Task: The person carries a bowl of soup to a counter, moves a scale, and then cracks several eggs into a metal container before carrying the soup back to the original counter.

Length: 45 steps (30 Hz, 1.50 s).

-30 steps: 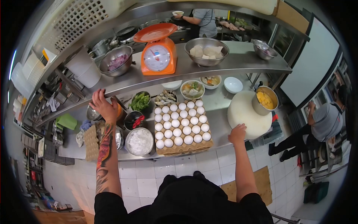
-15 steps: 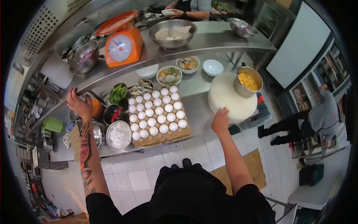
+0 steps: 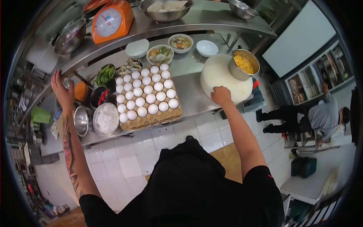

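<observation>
The right hand [image 3: 222, 95] has been shifted slightly along the white board [image 3: 221, 72]'s near side, fingers bent, any grip unclear; by the shelf [image 3: 211, 17], the left hand [image 3: 63, 92] is held open, empty.

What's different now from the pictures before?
The right hand moved farther onto the round white board. The view swung right and downward, so the person behind the shelf went out of sight. The left hand stayed by the shelf's edge, and the eggs stayed put.
</observation>
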Motion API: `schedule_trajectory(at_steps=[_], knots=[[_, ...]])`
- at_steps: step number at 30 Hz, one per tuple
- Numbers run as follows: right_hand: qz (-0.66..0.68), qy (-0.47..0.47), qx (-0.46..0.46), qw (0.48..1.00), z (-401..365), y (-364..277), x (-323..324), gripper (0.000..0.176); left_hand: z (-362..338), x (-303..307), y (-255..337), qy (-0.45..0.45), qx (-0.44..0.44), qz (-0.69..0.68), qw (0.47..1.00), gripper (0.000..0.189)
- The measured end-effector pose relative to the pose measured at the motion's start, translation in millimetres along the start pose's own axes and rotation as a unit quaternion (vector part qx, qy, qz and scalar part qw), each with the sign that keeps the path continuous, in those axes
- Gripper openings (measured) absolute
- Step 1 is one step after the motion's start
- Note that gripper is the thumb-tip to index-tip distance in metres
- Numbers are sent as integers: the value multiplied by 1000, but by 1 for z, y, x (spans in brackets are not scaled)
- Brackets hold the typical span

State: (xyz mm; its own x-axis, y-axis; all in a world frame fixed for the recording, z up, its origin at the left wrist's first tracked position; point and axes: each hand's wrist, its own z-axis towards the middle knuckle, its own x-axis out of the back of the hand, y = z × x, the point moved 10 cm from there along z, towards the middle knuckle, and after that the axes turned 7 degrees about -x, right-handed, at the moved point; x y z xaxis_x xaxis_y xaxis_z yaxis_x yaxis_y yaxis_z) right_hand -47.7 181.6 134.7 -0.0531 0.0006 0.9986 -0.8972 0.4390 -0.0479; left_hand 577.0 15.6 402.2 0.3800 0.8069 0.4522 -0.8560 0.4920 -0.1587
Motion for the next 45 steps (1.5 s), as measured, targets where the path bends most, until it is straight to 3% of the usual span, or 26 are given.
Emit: schedule_trajectory(at_steps=[3,4,5,6,7,10,11,13,15,17,19,20,22,24,25,27,30,33,37,39,40,42,45], knots=[[58,3,18,998,33,11,9,29,-13,15,3,-42,45,-86,994,68],[107,-19,8,994,46,18,9,31,-34,21,-4,-38,180,-227,957,61],[104,-22,22,994,64,20,2,31,-58,24,-1,-27,307,-358,881,55],[275,-80,4,958,83,26,-16,29,-74,36,16,-22,312,-371,874,48],[435,-139,-18,889,98,30,-30,28,-93,50,35,-4,331,-366,870,46],[526,-125,-30,841,121,27,-5,27,-161,74,114,-30,416,-347,840,37],[583,-104,-37,805,131,34,-1,27,-178,73,150,-26,438,-373,818,32],[604,-102,-35,790,147,40,9,29,-198,61,235,-36,485,-440,755,25],[717,-93,-103,683,160,58,8,29,-198,31,326,-104,511,-517,679,25],[717,-116,-98,680,170,57,4,29,-157,-7,414,-193,441,-596,642,35],[720,-140,-91,674,178,49,-2,30,-124,-48,473,-263,429,-632,589,52],[692,-137,-81,704,183,46,-6,30,-116,-74,495,-275,422,-654,564,58],[665,-138,-63,731,198,39,-18,30,-119,-134,518,-259,473,-673,507,61],[570,-76,26,818,218,27,-16,28,-148,-196,522,-215,568,-641,470,63],[570,-82,34,817,225,18,-19,28,-157,-218,521,-191,614,-621,448,67],[403,2,139,904,233,-10,-4,23,-172,-251,521,-157,663,-597,424,71],[294,9,190,937,251,-45,-16,24,-212,-285,525,-144,739,-530,389,76],[244,-73,213,943,274,-72,-51,22,-228,-306,527,-128,765,-510,373,75],[253,-102,267,924,312,-98,-93,22,-236,-323,520,-114,776,-477,397,65],[254,-208,247,912,317,-108,-113,24,-244,-330,518,-94,782,-464,404,59],[251,-211,249,911,320,-110,-114,24,-246,-334,517,-88,782,-468,403,50],[261,-349,192,879,309,-111,-118,24,-248,-342,515,-78,781,-473,400,41],[270,-408,182,853,300,-114,-117,27,-245,-347,510,-71,774,-484,403,30]])
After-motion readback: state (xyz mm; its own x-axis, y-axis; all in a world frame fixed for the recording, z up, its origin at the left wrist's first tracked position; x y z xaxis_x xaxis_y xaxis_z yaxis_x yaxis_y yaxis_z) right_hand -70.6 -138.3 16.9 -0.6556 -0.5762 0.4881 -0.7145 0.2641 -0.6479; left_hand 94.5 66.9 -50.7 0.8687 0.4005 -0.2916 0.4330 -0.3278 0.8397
